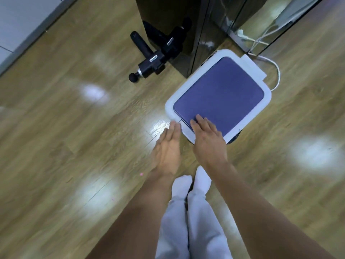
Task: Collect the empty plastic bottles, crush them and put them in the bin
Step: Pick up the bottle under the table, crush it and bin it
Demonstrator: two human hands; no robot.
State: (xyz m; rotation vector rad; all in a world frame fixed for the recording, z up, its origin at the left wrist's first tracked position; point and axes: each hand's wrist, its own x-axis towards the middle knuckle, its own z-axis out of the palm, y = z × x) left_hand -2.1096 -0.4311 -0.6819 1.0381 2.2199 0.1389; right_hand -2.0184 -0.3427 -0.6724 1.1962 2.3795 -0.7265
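Glossy wood floor [74, 53] under you, glare patches everywhere. Beyond your fingers [200, 119] stands a dark shiny cabinet [164, 15], black massage gun [149, 62] lying against it, white cable [278, 75] further right.

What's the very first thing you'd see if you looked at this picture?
The bin with its blue lid and white rim, on the wooden floor right of the middle. The right hand lies flat on the lid's near edge; the left hand is open beside the bin's corner. Behind, to the left, a black massage gun lies on the floor.
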